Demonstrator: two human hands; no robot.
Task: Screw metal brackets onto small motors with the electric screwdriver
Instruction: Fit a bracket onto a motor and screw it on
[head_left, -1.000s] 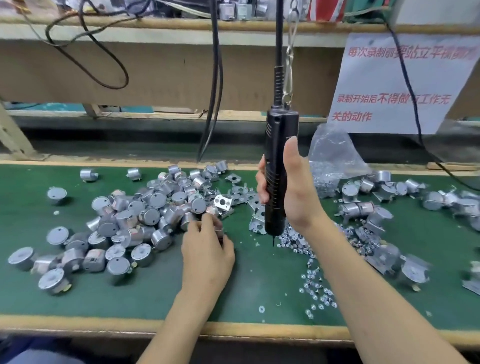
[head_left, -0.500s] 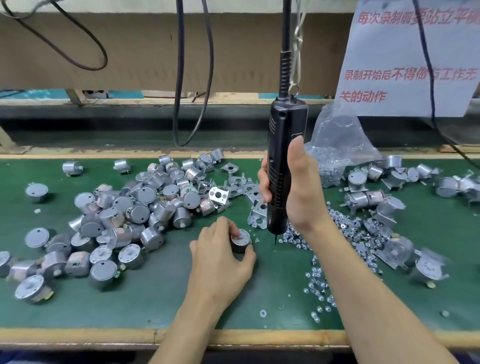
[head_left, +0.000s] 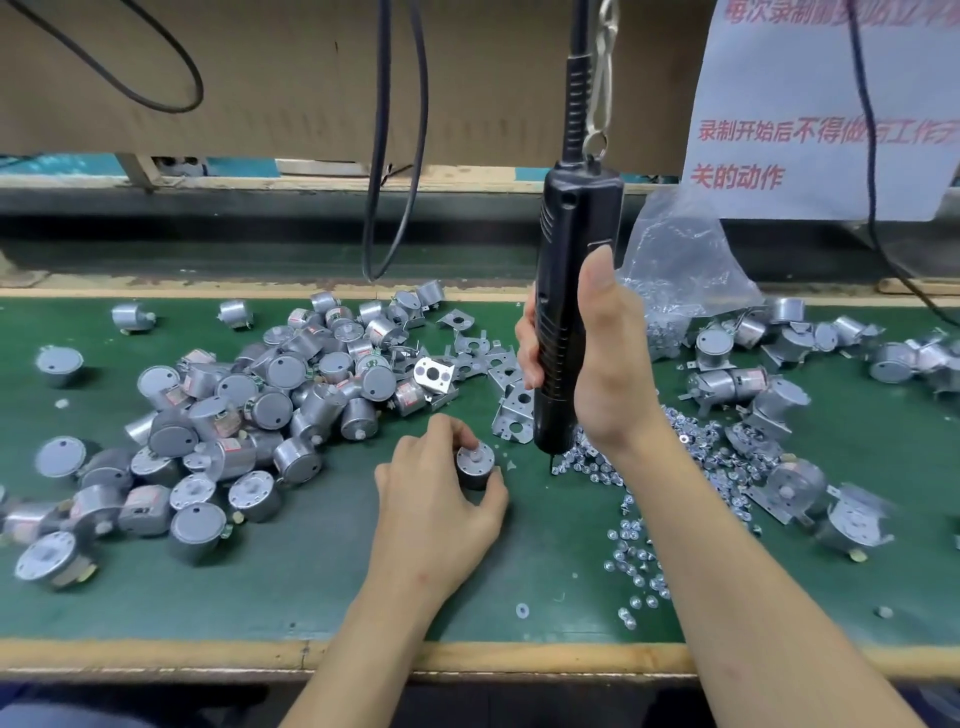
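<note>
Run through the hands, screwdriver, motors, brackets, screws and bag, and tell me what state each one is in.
Screws: scattered on the mat.
Brackets: loose, unattached.
Motor pile: loose heap, lying every way.
Single motor: upright, shaft up, no bracket.
Screwdriver: upright, tip down near the screws.
Left hand: fingers grip the single motor.
Right hand: grips the screwdriver.
Bag: crumpled, screws inside.
Bracketed motors: loose at right.

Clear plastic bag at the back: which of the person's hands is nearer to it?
Right. The right hand, gripping the electric screwdriver, is just left of the plastic bag; the left hand holds a motor farther away, toward the person.
</note>
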